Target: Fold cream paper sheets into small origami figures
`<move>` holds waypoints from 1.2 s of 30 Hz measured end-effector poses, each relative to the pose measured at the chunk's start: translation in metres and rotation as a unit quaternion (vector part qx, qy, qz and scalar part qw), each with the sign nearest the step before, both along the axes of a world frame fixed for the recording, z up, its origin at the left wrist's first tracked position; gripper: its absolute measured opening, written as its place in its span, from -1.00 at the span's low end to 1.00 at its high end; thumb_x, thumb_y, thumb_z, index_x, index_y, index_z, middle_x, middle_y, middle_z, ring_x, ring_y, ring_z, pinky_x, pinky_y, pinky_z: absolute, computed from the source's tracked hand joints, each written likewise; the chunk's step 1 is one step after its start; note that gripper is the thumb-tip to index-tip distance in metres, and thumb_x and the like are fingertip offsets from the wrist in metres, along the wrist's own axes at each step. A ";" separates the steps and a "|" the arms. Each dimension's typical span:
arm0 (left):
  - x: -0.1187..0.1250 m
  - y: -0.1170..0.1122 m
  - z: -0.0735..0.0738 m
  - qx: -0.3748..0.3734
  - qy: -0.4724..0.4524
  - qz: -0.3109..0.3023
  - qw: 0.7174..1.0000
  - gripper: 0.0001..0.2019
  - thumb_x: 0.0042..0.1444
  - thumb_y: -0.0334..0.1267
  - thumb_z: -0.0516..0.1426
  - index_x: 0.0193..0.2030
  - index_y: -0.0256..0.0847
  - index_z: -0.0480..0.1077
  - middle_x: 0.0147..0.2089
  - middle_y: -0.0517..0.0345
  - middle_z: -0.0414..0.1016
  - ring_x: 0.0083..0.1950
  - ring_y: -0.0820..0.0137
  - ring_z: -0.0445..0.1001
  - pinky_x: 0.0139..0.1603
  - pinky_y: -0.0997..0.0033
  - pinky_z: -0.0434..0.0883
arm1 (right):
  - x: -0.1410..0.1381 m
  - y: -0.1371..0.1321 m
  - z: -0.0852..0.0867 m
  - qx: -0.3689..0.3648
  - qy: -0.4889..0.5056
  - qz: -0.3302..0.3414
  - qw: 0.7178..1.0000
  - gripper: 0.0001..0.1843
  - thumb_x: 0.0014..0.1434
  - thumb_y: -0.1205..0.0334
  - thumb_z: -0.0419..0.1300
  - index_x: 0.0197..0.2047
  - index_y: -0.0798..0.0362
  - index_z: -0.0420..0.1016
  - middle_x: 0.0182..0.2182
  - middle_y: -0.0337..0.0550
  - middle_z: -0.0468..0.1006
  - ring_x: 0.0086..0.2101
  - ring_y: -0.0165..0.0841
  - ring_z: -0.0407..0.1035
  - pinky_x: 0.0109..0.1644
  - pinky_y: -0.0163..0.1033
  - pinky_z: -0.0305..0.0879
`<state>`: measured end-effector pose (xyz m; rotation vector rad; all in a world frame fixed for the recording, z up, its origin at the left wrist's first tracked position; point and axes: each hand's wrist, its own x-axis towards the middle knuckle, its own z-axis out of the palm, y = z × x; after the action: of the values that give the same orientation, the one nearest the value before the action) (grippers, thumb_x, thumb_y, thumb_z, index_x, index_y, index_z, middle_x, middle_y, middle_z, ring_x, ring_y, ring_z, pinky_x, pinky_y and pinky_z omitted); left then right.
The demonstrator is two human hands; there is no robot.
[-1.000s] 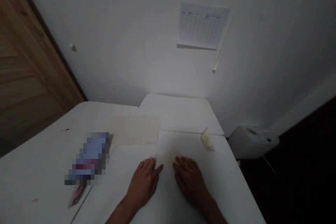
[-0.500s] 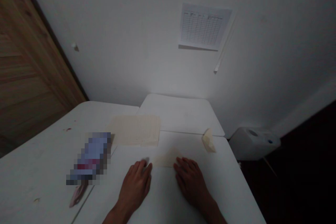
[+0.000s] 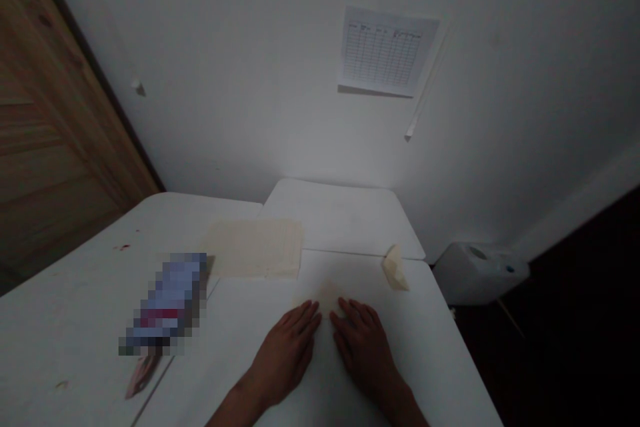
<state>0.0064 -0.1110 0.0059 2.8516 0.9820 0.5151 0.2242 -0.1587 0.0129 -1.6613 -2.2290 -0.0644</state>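
Note:
Both my hands lie flat on a white table (image 3: 75,320), fingers stretched forward. My left hand (image 3: 287,353) and my right hand (image 3: 363,343) sit side by side, nearly touching, and press on a small cream sheet of paper (image 3: 327,292) whose far part pokes out beyond the fingertips. Neither hand grips anything. A small folded cream paper shape (image 3: 395,267) stands to the right of my right hand, apart from it.
A stack of cream paper (image 3: 255,248) lies beyond my left hand. A blurred-out object (image 3: 165,303) and a pinkish item (image 3: 143,373) lie at the left. A second white tabletop (image 3: 345,213) abuts the wall. A white bin (image 3: 477,267) stands at right, a wooden door at left.
My left hand has slid to the right and now lies close beside my right hand on the small sheet. My right hand has hardly moved.

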 end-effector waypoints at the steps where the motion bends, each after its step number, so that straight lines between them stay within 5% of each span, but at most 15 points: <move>1: 0.000 0.000 0.000 0.000 0.000 0.001 1.000 -0.44 0.17 -0.46 0.00 0.33 -0.17 0.13 0.39 0.01 0.10 0.38 0.21 0.08 0.29 0.07 0.25 | 0.002 -0.002 -0.001 0.001 -0.001 -0.012 1.000 -0.64 0.31 0.21 0.05 0.15 -0.18 0.38 0.20 -0.16 0.34 0.16 -0.18 0.21 0.22 0.05 0.08; 16: 0.000 -0.001 0.003 0.001 -0.021 0.001 1.000 -0.45 0.17 -0.45 0.00 0.32 -0.16 0.14 0.38 0.01 0.12 0.36 0.16 0.13 0.25 0.04 0.29 | 0.046 -0.027 -0.022 0.049 -0.047 -0.113 0.991 -0.58 0.27 0.20 0.05 0.18 -0.19 0.34 0.22 -0.03 0.28 0.12 -0.06 0.25 0.10 0.12 0.23; 24: 0.003 0.002 0.001 0.010 -0.020 0.007 1.000 -0.52 0.17 -0.43 0.00 0.25 -0.14 0.25 0.33 -0.01 0.21 0.32 0.13 0.19 0.20 0.01 0.30 | 0.046 -0.019 -0.019 0.086 -0.026 -0.123 0.988 -0.67 0.29 0.23 0.03 0.07 -0.01 0.44 0.14 0.01 0.38 0.10 -0.11 0.28 0.14 0.05 0.22; 31: 0.014 0.008 0.008 0.009 0.010 0.026 1.000 -0.65 0.15 -0.43 0.02 0.07 -0.19 0.37 0.23 -0.04 0.35 0.21 0.11 0.32 0.14 -0.04 0.31 | 0.006 0.001 -0.005 0.047 0.022 -0.004 0.999 -0.63 0.30 0.33 -0.01 0.12 0.01 0.42 0.15 -0.14 0.40 0.15 -0.26 0.25 0.22 -0.11 0.22; 36: 0.014 0.005 -0.005 0.043 0.012 0.016 0.999 -0.55 0.12 -0.47 0.00 0.17 -0.21 0.30 0.26 -0.06 0.31 0.25 0.15 0.30 0.18 0.03 0.31 | -0.007 0.000 -0.005 0.030 0.011 0.025 0.999 -0.57 0.32 0.27 0.01 0.24 0.01 0.30 0.19 -0.16 0.36 0.21 -0.25 0.17 0.28 -0.07 0.15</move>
<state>0.0201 -0.1060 0.0008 2.9281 1.0362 0.5385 0.2172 -0.1583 0.0083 -1.5668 -2.2277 -0.0987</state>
